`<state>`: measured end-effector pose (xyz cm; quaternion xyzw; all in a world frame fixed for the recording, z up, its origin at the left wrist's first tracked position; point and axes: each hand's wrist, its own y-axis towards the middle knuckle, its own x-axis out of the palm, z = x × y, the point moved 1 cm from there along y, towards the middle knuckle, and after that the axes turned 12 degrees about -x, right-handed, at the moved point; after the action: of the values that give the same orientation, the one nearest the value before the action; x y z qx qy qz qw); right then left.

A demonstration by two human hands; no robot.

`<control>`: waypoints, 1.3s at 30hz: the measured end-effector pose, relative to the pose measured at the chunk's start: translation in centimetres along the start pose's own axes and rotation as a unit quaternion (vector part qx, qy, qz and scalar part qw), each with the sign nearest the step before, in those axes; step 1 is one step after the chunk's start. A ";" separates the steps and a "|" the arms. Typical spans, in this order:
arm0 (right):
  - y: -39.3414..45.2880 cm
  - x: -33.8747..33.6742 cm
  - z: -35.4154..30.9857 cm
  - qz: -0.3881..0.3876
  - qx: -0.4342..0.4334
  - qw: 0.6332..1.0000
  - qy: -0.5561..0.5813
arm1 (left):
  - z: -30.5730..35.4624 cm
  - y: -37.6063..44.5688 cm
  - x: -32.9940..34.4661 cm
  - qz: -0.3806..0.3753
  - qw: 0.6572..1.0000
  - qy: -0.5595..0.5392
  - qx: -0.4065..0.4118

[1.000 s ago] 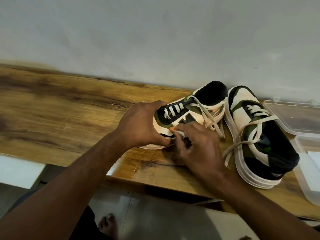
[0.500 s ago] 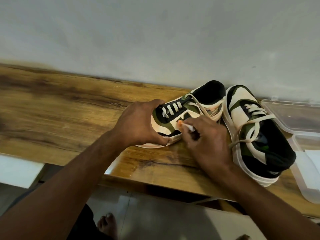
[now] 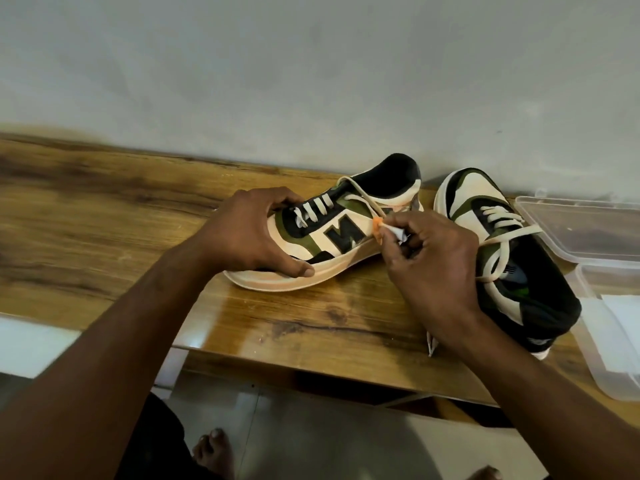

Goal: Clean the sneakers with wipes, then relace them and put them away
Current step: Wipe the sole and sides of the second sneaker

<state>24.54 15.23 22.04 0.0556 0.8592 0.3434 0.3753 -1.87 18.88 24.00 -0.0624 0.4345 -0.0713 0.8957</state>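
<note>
Sneakers side by side on the wooden worktop (image 3: pixel 104 209), and the nearer sneaker (image 3: pixel 346 233) is the one in play. It lies with its long axis running from toe at the left to heel at the upper right, tipped slightly so its lettered side faces the person. Left hand (image 3: pixel 249 233) wraps over the toe end, thumb pressed on the sole edge, fingers curled round the front of the upper, so that end is pinned. Right hand (image 3: pixel 433 258) comes in at mid-shoe, just right of the big black letter, fingers pinched tight on a crumpled wipe (image 3: pixel 388 232) whose tip shows orange against the side panel. So the surface left to wipe stretches away toward the heel, up and right of that hand, and the right hand is the nearer one.

Looks-wise: cream panels, olive and black trim, thick pale sole, cream laces partly loose and trailing. To the right of it, the second sneaker (image 3: pixel 502 244) points its toe at the wall, laces slack. Beyond that sits a clear plastic box (image 3: pixel 588 237), lid open.
</note>
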 end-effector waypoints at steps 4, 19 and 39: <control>0.1 0.2 -0.7 0.003 -0.006 1.000 0.005 | -0.7 0.6 -0.9 -0.057 0.998 -0.036 -0.007; 0.7 0.5 -1.0 0.015 -0.025 0.999 0.028 | -0.9 0.6 -1.7 -0.131 0.988 -0.078 0.001; 0.7 0.4 -0.8 0.018 -0.017 0.998 -0.049 | -0.7 0.4 -1.5 -0.126 0.989 -0.075 0.012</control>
<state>23.62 15.49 22.67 0.0817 0.8327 0.3618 0.4112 -3.28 19.52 24.67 -0.1113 0.3542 -0.1840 0.9101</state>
